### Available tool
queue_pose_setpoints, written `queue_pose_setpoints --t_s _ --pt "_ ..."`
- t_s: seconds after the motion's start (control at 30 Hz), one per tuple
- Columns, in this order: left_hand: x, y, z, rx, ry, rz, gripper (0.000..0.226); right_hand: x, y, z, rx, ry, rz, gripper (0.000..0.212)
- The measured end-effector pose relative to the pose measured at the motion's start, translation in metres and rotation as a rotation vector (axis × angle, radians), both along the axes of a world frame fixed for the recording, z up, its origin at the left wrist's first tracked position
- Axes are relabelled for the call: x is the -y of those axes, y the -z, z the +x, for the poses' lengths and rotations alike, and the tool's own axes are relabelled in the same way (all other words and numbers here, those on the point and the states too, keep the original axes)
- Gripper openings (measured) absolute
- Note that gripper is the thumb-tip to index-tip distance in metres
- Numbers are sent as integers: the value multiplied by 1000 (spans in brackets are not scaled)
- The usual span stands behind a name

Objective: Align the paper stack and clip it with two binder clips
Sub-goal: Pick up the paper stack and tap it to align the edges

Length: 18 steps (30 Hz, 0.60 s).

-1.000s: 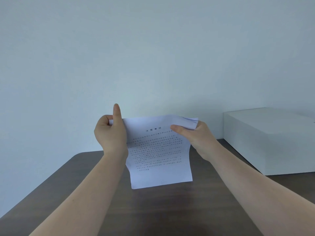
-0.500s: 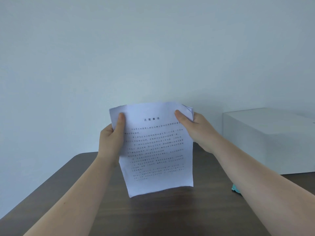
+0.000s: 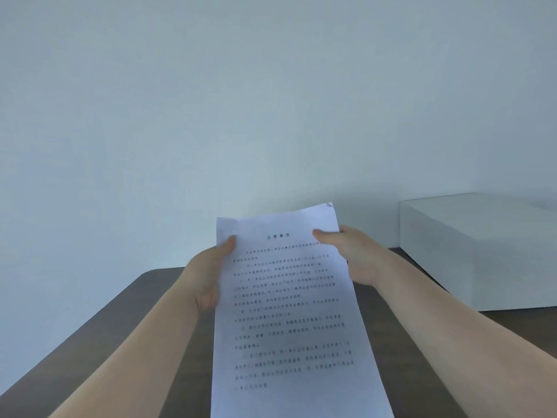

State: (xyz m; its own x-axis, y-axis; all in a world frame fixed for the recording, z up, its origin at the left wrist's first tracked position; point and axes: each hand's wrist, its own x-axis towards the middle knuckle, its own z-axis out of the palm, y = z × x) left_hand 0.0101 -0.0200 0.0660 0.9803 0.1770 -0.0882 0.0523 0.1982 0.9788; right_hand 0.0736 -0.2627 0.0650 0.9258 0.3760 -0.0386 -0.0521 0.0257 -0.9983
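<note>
A white paper stack (image 3: 289, 312) with printed text hangs in the air over the dark table (image 3: 129, 315), its top sheet facing me and its lower edge running out of the bottom of the view. My left hand (image 3: 208, 273) grips its upper left edge, thumb on the front. My right hand (image 3: 346, 251) grips the upper right edge, thumb lying across the top sheet. At the top right corner a sheet behind sticks out slightly. No binder clips are in view.
A large white box (image 3: 482, 251) sits on the table at the right, against the pale wall (image 3: 271, 101). The table's rounded far left corner (image 3: 147, 274) shows beyond my left forearm.
Both hands have drawn the paper stack closer to me and tilted it flatter, so it now fills the lower middle of the view. The small teal object seen beside my right forearm is now hidden.
</note>
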Motion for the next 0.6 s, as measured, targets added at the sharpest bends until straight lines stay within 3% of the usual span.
queue_pose_setpoints --t_s 0.33,0.6 --pt "-20 17 -6 -283 -67 135 34 -17 18 -7 -226 -31 -30 15" --pt "-28 55 -29 -370 -12 124 33 -28 57 -13 -394 -23 -140 35"
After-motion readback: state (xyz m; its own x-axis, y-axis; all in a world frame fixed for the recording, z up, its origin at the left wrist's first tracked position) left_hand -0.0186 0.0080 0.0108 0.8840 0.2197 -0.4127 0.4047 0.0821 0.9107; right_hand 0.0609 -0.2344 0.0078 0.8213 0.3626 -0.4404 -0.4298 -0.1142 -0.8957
